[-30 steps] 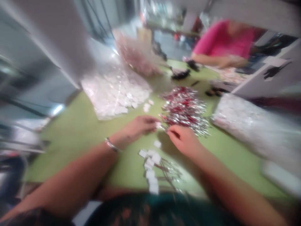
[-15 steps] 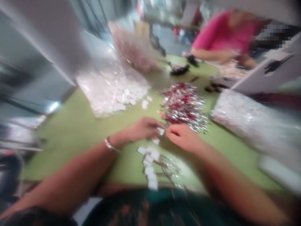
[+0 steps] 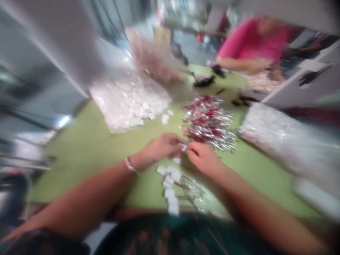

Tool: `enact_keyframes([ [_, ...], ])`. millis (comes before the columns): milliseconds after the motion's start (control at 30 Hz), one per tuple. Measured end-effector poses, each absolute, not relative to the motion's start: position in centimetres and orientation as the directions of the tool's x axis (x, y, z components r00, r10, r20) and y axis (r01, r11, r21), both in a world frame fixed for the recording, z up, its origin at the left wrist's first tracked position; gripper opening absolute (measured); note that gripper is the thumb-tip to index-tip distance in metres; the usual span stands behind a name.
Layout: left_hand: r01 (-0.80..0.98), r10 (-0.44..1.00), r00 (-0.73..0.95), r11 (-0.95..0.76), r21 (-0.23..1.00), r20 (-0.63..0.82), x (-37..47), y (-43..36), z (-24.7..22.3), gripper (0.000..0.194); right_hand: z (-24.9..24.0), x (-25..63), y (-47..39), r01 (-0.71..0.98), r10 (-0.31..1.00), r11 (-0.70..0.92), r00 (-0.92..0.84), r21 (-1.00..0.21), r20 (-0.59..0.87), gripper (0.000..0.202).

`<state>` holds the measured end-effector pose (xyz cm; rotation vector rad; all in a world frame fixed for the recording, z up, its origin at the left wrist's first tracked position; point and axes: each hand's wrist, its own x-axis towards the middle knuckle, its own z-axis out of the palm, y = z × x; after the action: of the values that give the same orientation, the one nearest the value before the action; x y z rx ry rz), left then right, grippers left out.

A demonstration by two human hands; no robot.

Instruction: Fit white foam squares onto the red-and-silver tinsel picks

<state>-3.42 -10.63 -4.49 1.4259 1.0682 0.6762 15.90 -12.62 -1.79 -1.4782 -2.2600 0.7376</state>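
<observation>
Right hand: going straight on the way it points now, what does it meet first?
Likely the white tag in the left hand, then that hand itself. Blur hides whether the right hand is touching the tag.

Two hands, the left hand (image 3: 170, 144) and the right hand (image 3: 204, 157), with one tag (image 3: 183, 147) between them. Below lie one loose tag (image 3: 177, 160) and one cluster of tags (image 3: 173, 201) (at least five, overlapping too much for certainty). One heap of strands (image 3: 208, 122), uncountable through blur. Three bags: white (image 3: 124, 106), pink (image 3: 156, 62), right-side (image 3: 287, 138). One bracelet (image 3: 129, 165), one co-worker (image 3: 252, 46), one tabletop (image 3: 87, 152).
</observation>
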Motion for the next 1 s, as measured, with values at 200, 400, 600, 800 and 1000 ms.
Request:
enact_keyframes([
  [200,0.279,0.953,0.279,0.034,0.960,-0.115,-2.3,-11.5,-4.5,0.019,-2.1,15.5,-12.4,0.768,0.943,0.296,-0.329,-0.568,0.047,0.019],
  [400,0.299,0.972,0.228,-0.011,0.954,-0.060,-2.3,-11.3,-4.0,0.019,-1.9,15.2,-12.3,0.754,0.951,0.293,-0.296,-0.589,0.094,0.019],
  [600,0.160,0.901,0.414,0.067,0.985,-0.129,-3.5,-10.4,-3.5,0.022,-1.0,15.3,-12.6,0.659,0.933,0.272,-0.359,-0.701,0.024,0.018],
  [800,0.154,0.903,0.409,0.075,0.985,-0.133,-3.4,-10.9,-3.4,0.026,-0.2,16.1,-12.1,0.650,0.933,0.246,-0.361,-0.719,-0.007,0.018],
  [1000,0.268,0.888,0.446,-0.013,0.963,-0.112,-3.7,-11.1,-2.5,0.021,0.4,15.8,-12.4,0.717,0.895,0.293,-0.438,-0.633,-0.083,0.017],
])
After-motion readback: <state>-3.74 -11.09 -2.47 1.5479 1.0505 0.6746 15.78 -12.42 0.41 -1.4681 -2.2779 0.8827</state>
